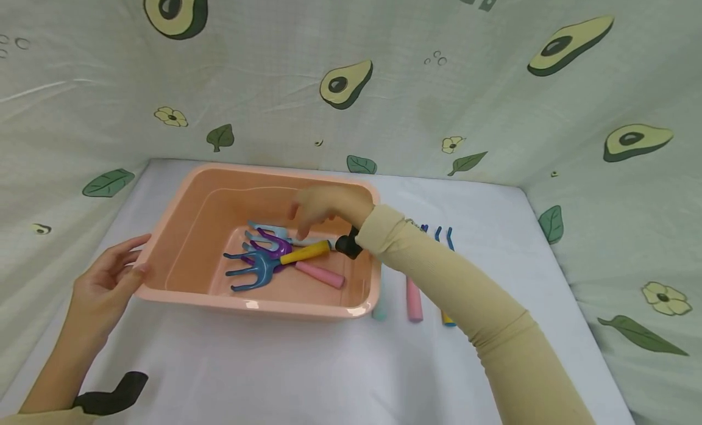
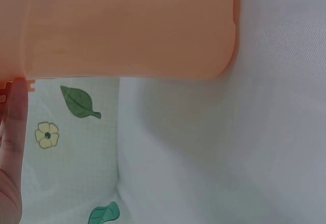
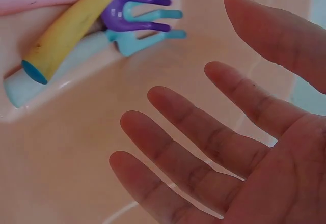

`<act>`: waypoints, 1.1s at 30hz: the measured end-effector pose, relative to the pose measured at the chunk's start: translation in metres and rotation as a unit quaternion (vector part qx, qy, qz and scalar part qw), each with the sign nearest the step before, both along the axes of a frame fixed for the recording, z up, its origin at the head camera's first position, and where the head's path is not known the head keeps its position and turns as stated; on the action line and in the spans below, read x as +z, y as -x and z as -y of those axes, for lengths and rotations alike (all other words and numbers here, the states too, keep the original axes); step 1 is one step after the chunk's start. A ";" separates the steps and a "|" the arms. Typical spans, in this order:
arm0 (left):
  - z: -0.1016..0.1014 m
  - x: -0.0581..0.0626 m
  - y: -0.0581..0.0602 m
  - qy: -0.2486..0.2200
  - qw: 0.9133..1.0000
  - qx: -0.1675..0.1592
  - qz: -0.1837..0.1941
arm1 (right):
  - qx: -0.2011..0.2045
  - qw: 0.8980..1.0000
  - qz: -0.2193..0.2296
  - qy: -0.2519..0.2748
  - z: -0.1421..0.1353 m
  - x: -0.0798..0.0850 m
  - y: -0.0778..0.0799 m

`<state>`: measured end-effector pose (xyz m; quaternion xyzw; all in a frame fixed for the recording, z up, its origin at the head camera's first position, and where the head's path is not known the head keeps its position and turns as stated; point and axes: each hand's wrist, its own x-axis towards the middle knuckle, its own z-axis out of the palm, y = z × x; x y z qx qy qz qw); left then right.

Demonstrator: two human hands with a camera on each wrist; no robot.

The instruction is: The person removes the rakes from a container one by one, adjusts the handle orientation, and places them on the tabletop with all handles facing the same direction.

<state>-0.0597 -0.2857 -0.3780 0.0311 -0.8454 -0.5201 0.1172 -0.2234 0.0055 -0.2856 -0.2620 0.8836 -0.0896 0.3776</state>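
A peach plastic tub [image 1: 181, 230] stands on the white table. My left hand [image 1: 109, 285] grips its left rim, thumb over the edge; a finger [image 2: 14, 117] shows against the rim in the left wrist view. Inside lie three toy garden hand rakes, heaped across each other: a blue rake with a yellow handle [image 1: 304, 252] on top, a purple rake with a pink handle [image 1: 323, 275], and a light blue rake [image 3: 147, 43] with a pale handle below. Over the tub's right part hovers my right hand [image 1: 323, 205], fingers spread and holding nothing in the right wrist view.
Right of the tub, more tools lie on the table, partly behind my right sleeve: a pink handle [image 1: 414, 300], a yellow handle [image 1: 447, 318] and a pale teal handle [image 1: 379, 306]. An avocado-print cloth [image 1: 274, 77] hangs behind and along both sides.
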 end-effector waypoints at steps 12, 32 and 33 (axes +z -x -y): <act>0.001 0.002 0.001 -0.004 1.000 -0.006 -0.004 | -0.022 0.998 0.029 -0.043 0.020 -0.037 0.010; 0.002 0.001 0.001 -0.053 0.998 -0.020 -0.015 | -0.086 0.973 0.013 -0.212 0.034 -0.073 0.026; 0.002 0.001 0.001 -0.051 0.998 -0.019 -0.016 | -0.100 0.972 0.018 -0.213 0.034 -0.073 0.026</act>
